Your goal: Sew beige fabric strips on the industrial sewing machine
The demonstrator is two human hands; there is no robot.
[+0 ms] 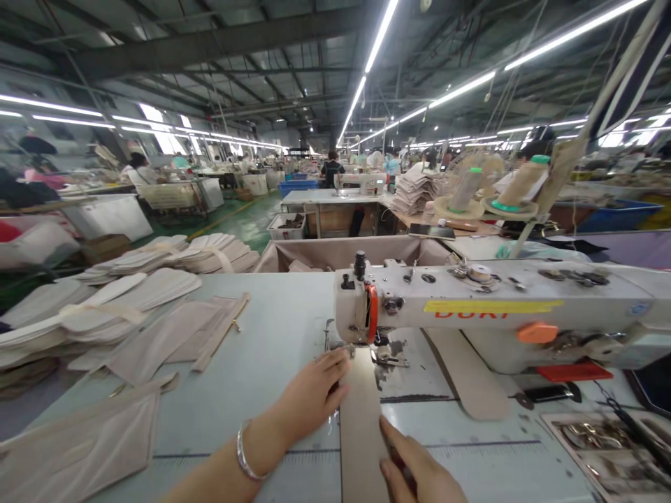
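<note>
A long beige strip point(361, 426) of fabric or padding runs lengthwise under the head of a white sewing machine point(352, 307). My left hand point(314, 385), with a silver bracelet at the wrist, lies with fingers stretched out along the strip's left edge, close to the presser foot. Lower down, my right hand point(422, 464) has its bent fingers and thumb at the strip's right edge. Something dark shows between those fingers, too shadowed to make out. A second beige piece point(474, 381) with a rounded end lies under the machine arm.
Stacks of beige rounded pieces point(131, 304) and sewn beige parts point(89, 447) cover the table's left side. At right are a tray of small metal parts point(597, 447) and thread cones point(466, 188). A fabric-lined bin point(356, 249) stands behind the table. Other people work farther back.
</note>
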